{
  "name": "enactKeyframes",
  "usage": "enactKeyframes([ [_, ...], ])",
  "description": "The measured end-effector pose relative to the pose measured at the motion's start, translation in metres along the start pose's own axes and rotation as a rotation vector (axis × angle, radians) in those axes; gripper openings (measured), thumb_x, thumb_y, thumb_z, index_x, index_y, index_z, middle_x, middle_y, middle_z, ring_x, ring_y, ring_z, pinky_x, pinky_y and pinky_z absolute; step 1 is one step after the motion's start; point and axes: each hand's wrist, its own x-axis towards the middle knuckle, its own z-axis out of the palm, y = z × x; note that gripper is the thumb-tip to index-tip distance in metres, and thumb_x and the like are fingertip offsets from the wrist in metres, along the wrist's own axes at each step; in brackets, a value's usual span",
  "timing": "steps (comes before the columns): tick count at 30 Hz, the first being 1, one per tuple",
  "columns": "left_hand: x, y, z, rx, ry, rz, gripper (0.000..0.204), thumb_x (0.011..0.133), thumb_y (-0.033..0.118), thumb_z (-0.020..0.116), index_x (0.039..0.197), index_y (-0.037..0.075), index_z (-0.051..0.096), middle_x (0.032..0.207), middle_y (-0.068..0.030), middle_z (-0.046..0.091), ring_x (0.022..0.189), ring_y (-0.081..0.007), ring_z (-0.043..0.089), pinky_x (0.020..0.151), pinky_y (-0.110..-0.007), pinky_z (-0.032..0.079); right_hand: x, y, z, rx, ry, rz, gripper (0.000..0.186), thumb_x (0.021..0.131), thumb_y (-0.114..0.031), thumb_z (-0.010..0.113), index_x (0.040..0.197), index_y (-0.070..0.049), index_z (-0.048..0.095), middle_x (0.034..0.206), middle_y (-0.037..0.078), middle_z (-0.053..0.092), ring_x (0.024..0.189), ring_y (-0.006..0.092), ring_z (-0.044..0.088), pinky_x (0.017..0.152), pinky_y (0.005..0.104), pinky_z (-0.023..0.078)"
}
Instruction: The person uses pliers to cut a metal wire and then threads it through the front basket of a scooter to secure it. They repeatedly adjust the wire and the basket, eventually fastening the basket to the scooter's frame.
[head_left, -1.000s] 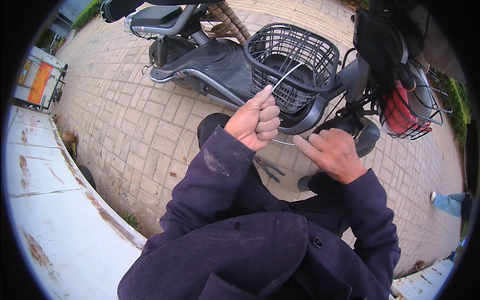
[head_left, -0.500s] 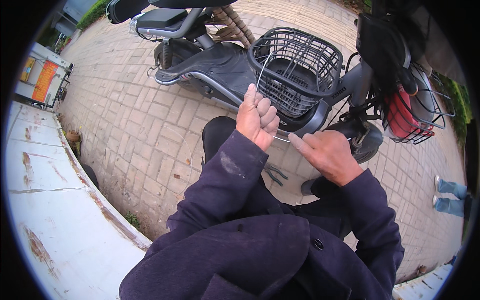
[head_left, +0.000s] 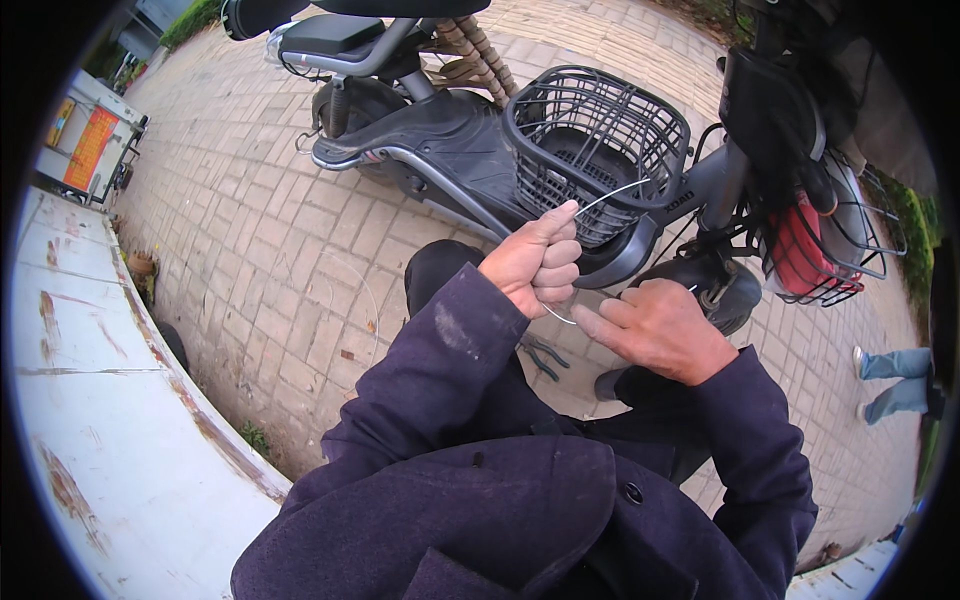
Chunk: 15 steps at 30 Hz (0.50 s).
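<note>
A thin pale wire (head_left: 612, 196) runs through my left hand (head_left: 540, 262). The fist is closed around it, with the thumb along the top. Above the thumb the free end slants up to the right, in front of a black basket (head_left: 600, 130). Below the fist, the wire bows down to my right hand (head_left: 660, 330), whose fingers are curled and pinch it at the index finger and thumb. A short bit of pale wire shows past the right knuckles. Between my knees, dark-handled pliers (head_left: 545, 358) lie on the paving, partly hidden by my clothing.
A grey electric scooter (head_left: 440, 140) stands just ahead. At the right are a red object (head_left: 800, 245) in a wire basket and a person's jeans (head_left: 895, 385). A scuffed white surface (head_left: 90, 330) runs along the left. Thin wire curves over the brick paving (head_left: 290, 250).
My left fist has turned and moved slightly right and down, so the free wire end has swung from upright to the right. The stretch between my hands, straight before, now bends.
</note>
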Motion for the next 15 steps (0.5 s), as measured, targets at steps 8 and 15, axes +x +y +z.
enactKeyframes([
  [8, -0.015, 0.006, 0.003, 0.016, 0.069, 0.017, 0.047, 0.111, 0.042, 0.046, 0.07, 0.021, 0.034, 0.055, 0.0102, 0.02, 0.041, -0.005, 0.014, 0.037, -0.024, 0.012, 0.009, 0.018, -0.004, 0.059, -0.005, -0.014, 0.038, 0.078, -0.017, 0.063, 0.115, -0.015, 0.066, 0.073, 0.0, 0.046, 0.062, 0.018, 0.055, 0.052, 0.0345, 0.044],
  [15, -0.02, 0.01, -0.009, 0.038, 0.167, 0.035, 0.047, 0.11, 0.042, 0.048, 0.069, 0.022, 0.034, 0.055, 0.0102, 0.021, 0.042, -0.005, 0.015, 0.037, -0.024, 0.012, 0.024, 0.024, 0.007, 0.13, 0.0, -0.042, 0.04, 0.078, -0.016, 0.063, 0.117, -0.014, 0.066, 0.073, 0.001, 0.047, 0.062, 0.0189, 0.055, 0.052, 0.0346, 0.044],
])
